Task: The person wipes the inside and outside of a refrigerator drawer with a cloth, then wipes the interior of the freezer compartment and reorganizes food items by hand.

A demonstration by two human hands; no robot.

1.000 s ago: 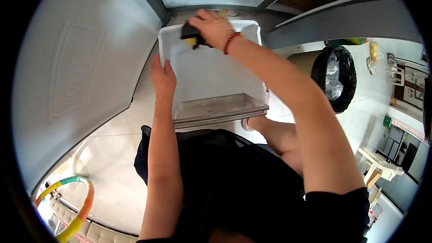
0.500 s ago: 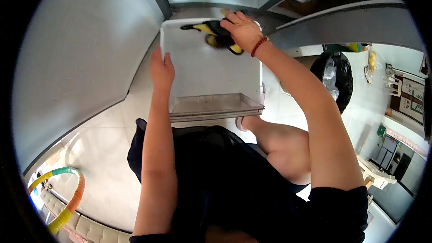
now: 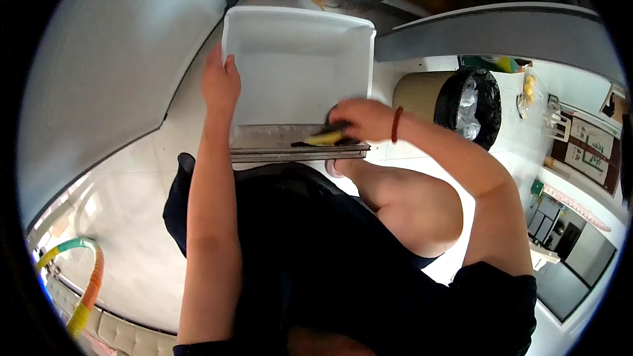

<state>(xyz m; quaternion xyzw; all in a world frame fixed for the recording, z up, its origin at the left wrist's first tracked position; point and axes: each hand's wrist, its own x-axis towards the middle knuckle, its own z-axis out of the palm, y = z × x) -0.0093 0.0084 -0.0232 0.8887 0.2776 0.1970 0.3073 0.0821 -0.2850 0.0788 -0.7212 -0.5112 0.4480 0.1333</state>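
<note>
A white drawer [image 3: 297, 69] with a clear front panel [image 3: 277, 136] is held in front of my body. My left hand [image 3: 221, 82] grips the drawer's left rim, thumb on the inner side and fingers outside. My right hand [image 3: 359, 120] is closed on a black and yellow cloth [image 3: 326, 137], which lies against the clear panel at the near right of the drawer. Part of the cloth is hidden beneath the fingers.
An open fridge door [image 3: 119, 59] stands at the left, with the fridge body [image 3: 488, 33] ahead and right. A bin with a black bag [image 3: 484, 109] is on the right. A colourful hoop [image 3: 95, 277] is at the lower left.
My right hand has moved with the cloth from the drawer's far end to the near clear panel. My left hand has stayed on the left rim. The drawer appears slightly higher and more left.
</note>
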